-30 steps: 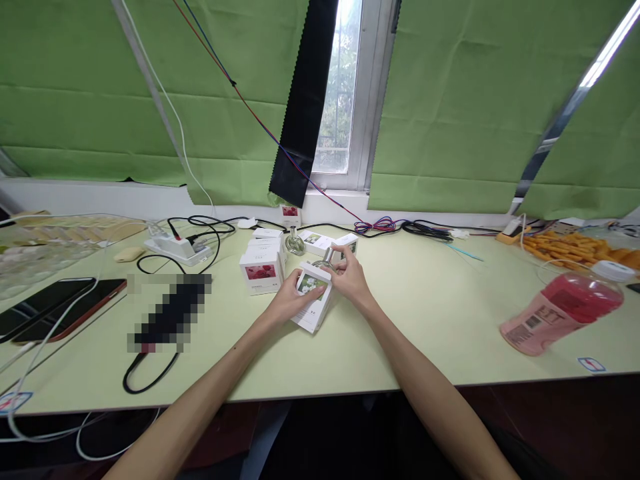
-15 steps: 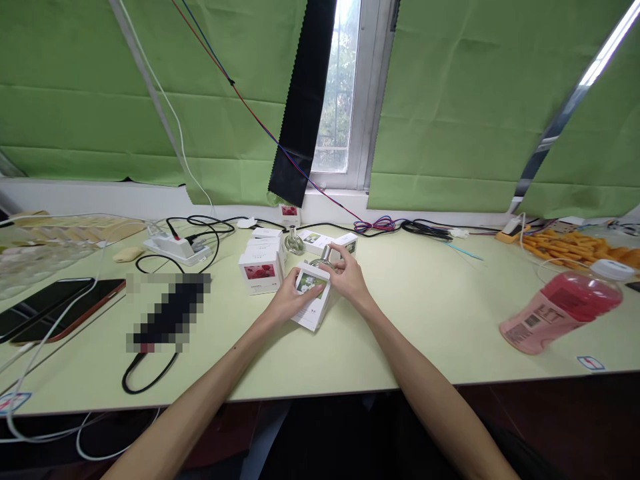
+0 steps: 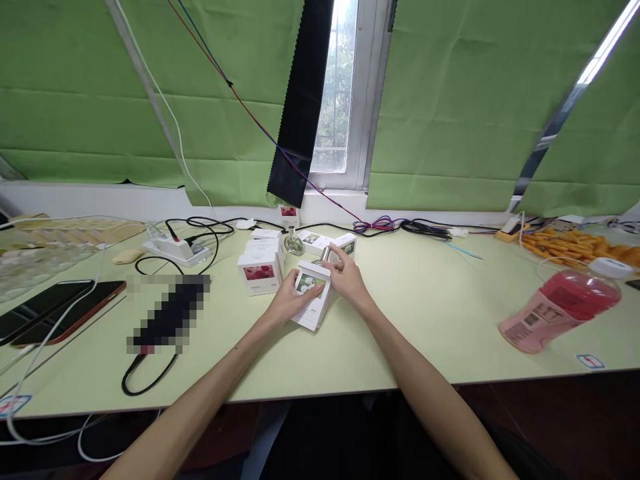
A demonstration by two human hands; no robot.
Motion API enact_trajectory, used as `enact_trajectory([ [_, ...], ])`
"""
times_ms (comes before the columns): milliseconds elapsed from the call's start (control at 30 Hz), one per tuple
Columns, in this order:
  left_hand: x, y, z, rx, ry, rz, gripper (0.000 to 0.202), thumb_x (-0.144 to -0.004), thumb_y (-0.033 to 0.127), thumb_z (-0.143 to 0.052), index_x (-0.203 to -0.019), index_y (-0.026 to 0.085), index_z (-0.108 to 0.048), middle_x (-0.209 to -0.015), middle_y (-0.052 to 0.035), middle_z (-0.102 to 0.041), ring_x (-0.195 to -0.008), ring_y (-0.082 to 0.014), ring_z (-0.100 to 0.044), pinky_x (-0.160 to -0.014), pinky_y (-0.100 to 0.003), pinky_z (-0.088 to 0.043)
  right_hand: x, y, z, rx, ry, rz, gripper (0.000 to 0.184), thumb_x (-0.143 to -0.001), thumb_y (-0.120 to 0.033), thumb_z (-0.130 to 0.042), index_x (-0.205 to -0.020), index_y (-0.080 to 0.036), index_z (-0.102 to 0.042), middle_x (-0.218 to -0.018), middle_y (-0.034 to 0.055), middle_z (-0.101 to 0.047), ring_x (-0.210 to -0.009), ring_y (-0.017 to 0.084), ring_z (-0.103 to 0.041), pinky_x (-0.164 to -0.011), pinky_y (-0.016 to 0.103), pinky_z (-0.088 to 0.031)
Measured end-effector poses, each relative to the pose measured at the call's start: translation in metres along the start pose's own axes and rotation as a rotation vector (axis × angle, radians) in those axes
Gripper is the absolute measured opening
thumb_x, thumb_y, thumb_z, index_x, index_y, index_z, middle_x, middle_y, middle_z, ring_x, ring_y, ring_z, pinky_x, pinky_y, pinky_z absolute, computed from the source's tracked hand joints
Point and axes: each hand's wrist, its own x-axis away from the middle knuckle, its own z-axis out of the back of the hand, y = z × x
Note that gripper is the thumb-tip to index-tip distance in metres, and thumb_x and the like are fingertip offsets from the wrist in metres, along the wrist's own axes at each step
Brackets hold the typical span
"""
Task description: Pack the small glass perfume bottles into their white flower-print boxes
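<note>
In the head view the left hand is wrapped round a small white cardboard box with a green flower picture. The box sits tilted on the pale green table, straight ahead of the person, between both hands. The right hand, just right of the box, has its fingers pinched on a small silver-capped bottle at the box's open top. Close behind and to the left I count six other small white boxes, one round clear glass bottle, two dark phones far left and one pink plastic bottle lying far right.
</note>
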Motion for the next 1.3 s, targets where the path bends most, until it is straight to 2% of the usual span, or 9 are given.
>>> enact_trajectory([
  [267,0.000,-0.003,-0.005,0.062,0.043,-0.012,0.069,-0.066,0.062,-0.082,-0.114,0.021,-0.056,-0.107,-0.0081,-0.072,-0.096,-0.0266,-0.071,-0.072,-0.034,-0.057,0.000,0.002,-0.001,-0.006,-0.003,0.013,0.052,-0.091,-0.032,-0.060,-0.143,-0.026,-0.057,-0.092,0.0028,-0.077,-0.081,0.019,-0.070,-0.085,0.035,-0.056],
  [500,-0.001,-0.005,-0.007,0.052,0.148,-0.043,0.069,-0.066,0.061,-0.082,-0.115,0.020,-0.055,-0.111,-0.0106,-0.072,-0.102,-0.0294,-0.070,-0.081,-0.040,-0.056,-0.004,0.013,-0.007,-0.101,0.023,0.027,0.041,-0.093,-0.043,-0.062,-0.131,-0.027,-0.064,-0.096,0.0047,-0.075,-0.076,0.019,-0.069,-0.072,0.033,-0.059],
  [633,-0.003,-0.007,-0.009,0.028,0.229,-0.055,0.064,-0.067,0.060,-0.081,-0.110,0.020,-0.055,-0.108,-0.0098,-0.073,-0.102,-0.0290,-0.070,-0.085,-0.041,-0.055,-0.003,0.012,-0.009,-0.163,0.023,-0.002,0.045,-0.096,-0.057,-0.055,-0.127,-0.025,-0.062,-0.083,0.0023,-0.070,-0.062,0.017,-0.065,-0.060,0.030,-0.056],
  [767,-0.004,-0.009,-0.010,0.004,0.267,-0.076,0.060,-0.071,0.058,-0.079,-0.110,0.020,-0.053,-0.107,-0.0090,-0.071,-0.101,-0.0270,-0.069,-0.084,-0.039,-0.054,0.001,0.007,-0.009,-0.205,-0.109,-0.079,0.065,-0.095,-0.074,-0.039,-0.127,-0.020,-0.057,-0.061,-0.0033,-0.058,-0.042,0.013,-0.053,-0.044,0.026,-0.045],
  [833,-0.003,-0.009,-0.011,-0.002,0.277,-0.085,0.059,-0.072,0.056,-0.078,-0.110,0.020,-0.052,-0.107,-0.0085,-0.070,-0.099,-0.0262,-0.069,-0.082,-0.038,-0.054,0.003,0.005,-0.010,-0.223,-0.167,-0.087,0.070,-0.094,-0.077,-0.037,-0.129,-0.019,-0.054,-0.060,-0.0040,-0.057,-0.039,0.012,-0.050,-0.040,0.025,-0.042],
  [900,-0.003,-0.008,-0.011,0.000,0.288,-0.095,0.056,-0.072,0.055,-0.078,-0.108,0.021,-0.052,-0.107,-0.0079,-0.069,-0.097,-0.0255,-0.068,-0.080,-0.037,-0.054,0.004,0.005,-0.010,-0.229,-0.199,-0.091,0.070,-0.091,-0.074,-0.050,-0.132,-0.018,-0.049,-0.068,-0.0023,-0.063,-0.040,0.011,-0.051,-0.038,0.024,-0.041],
  [967,-0.002,-0.007,-0.011,0.002,0.305,-0.111,0.054,-0.074,0.054,-0.076,-0.107,0.021,-0.051,-0.107,-0.0075,-0.068,-0.097,-0.0249,-0.068,-0.080,-0.037,-0.054,0.005,0.005,-0.011,-0.218,-0.218,-0.096,0.071,-0.085,-0.065,-0.067,-0.135,-0.019,-0.046,-0.081,0.0002,-0.068,-0.042,0.009,-0.052,-0.036,0.022,-0.040],
  [1033,-0.003,-0.007,-0.012,0.002,0.316,-0.129,0.052,-0.075,0.053,-0.075,-0.108,0.021,-0.050,-0.107,-0.0074,-0.067,-0.097,-0.0247,-0.068,-0.080,-0.037,-0.054,0.005,0.006,-0.010,-0.213,-0.235,-0.096,0.072,-0.080,-0.055,-0.076,-0.135,-0.019,-0.046,-0.088,0.0019,-0.070,-0.043,0.008,-0.053,-0.036,0.021,-0.040],
  [1300,-0.004,-0.008,-0.009,0.061,0.230,-0.263,0.048,-0.079,0.051,-0.073,-0.109,0.022,-0.049,-0.109,-0.0066,-0.065,-0.103,-0.0238,-0.067,-0.087,-0.037,-0.055,0.002,0.006,-0.006,-0.341,-0.205,-0.081,0.066,-0.071,-0.051,-0.083,-0.121,-0.019,-0.054,-0.084,0.0014,-0.071,-0.044,0.008,-0.051,-0.036,0.020,-0.038],
])
